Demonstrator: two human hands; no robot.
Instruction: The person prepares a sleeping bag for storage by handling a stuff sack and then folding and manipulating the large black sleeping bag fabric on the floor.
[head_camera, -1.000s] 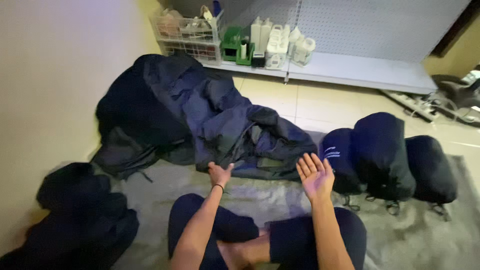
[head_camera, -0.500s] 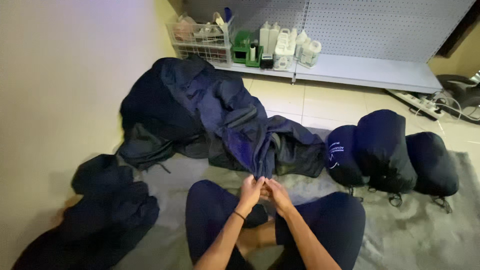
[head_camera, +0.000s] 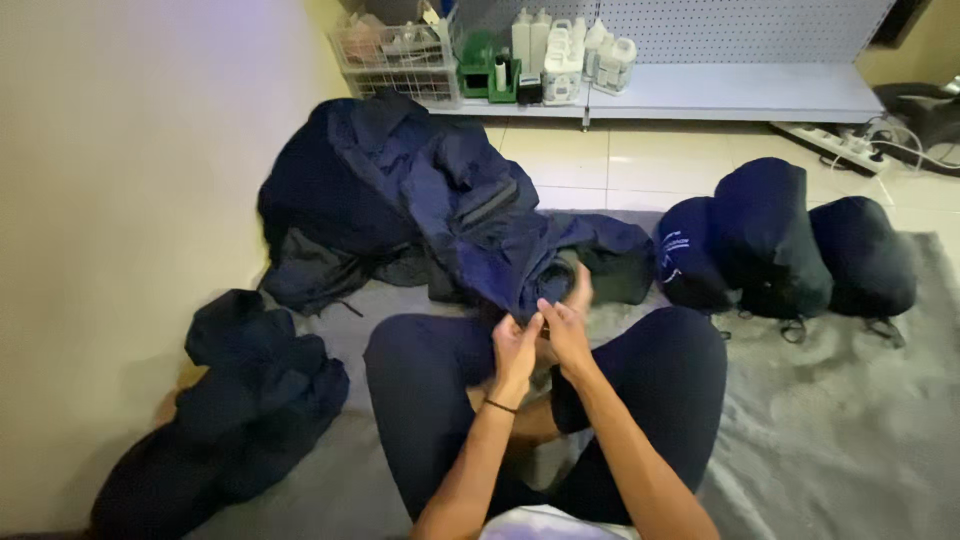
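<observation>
I sit cross-legged on a grey blanket (head_camera: 830, 420). A pile of dark navy jackets (head_camera: 420, 200) lies in front of my knees. My left hand (head_camera: 516, 345) and my right hand (head_camera: 566, 322) are close together, both pinching the near edge of the top navy jacket (head_camera: 500, 250) and lifting it over my lap. A thin dark band is on my left wrist.
Three packed dark navy bags (head_camera: 785, 245) stand in a row at the right. Another crumpled navy garment (head_camera: 235, 410) lies by the cream wall at the left. At the back, a low white shelf (head_camera: 720, 95) holds white bottles (head_camera: 565, 50) and wire baskets (head_camera: 395, 55). A power strip (head_camera: 835, 145) lies on the tiled floor.
My hands were open and apart a second ago; they came together on the jacket's edge and drew it toward my lap. The view shifted slightly.
</observation>
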